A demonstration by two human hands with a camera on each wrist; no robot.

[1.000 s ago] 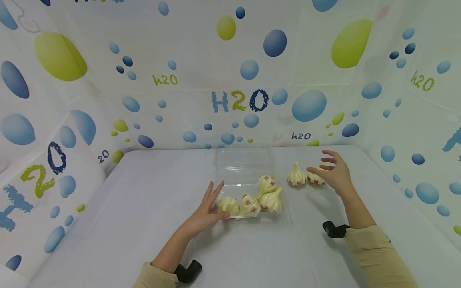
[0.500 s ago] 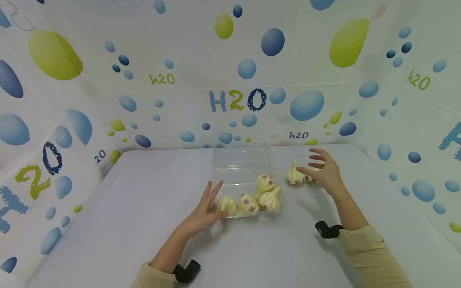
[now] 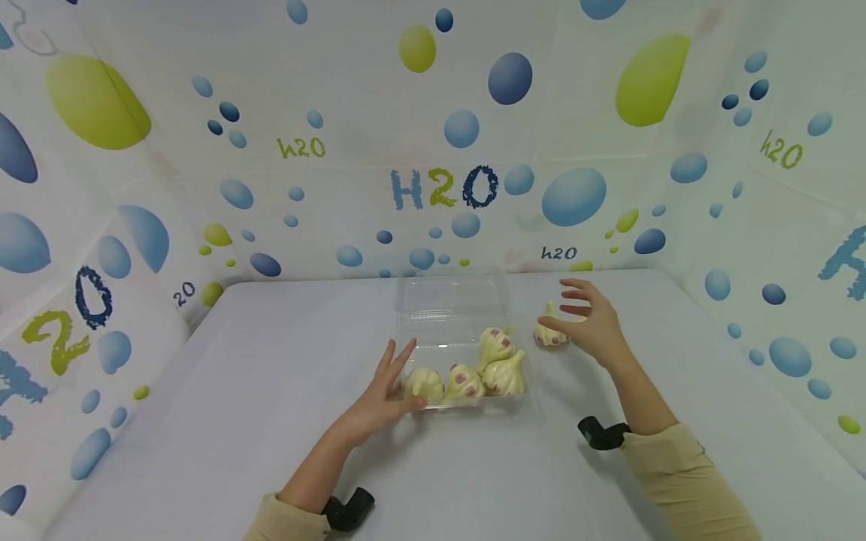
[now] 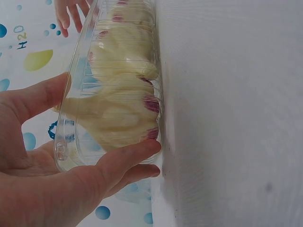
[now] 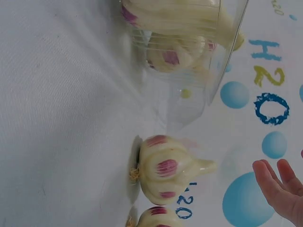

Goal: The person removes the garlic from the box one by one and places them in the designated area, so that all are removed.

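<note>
My left hand (image 3: 380,404) holds the near left corner of a clear plastic clamshell box (image 4: 75,90), thumb at its front rim and fingers spread along its side. Several garlic bulbs (image 3: 465,382), cream with purple patches, lie inside. Outside the box, to its right, one garlic bulb (image 5: 165,169) stands upright on the table with its stem up. A second bulb (image 5: 160,218), partly cut off by the right wrist view's edge, sits close beside it; in the head view my hand hides it. My right hand (image 3: 594,324) hovers at these two, fingers apart and holding nothing.
The box's clear lid (image 3: 452,295) is folded back toward the rear wall. A white cloth covers the table (image 3: 304,338). Spotted curtains (image 3: 352,98) enclose the back and both sides. A black wrist-camera mount (image 3: 602,433) juts from each wrist.
My right hand has moved left, from over the farther loose garlic bulb to the one nearer the box. My left hand stays at the box corner. The head view has shifted slightly.
</note>
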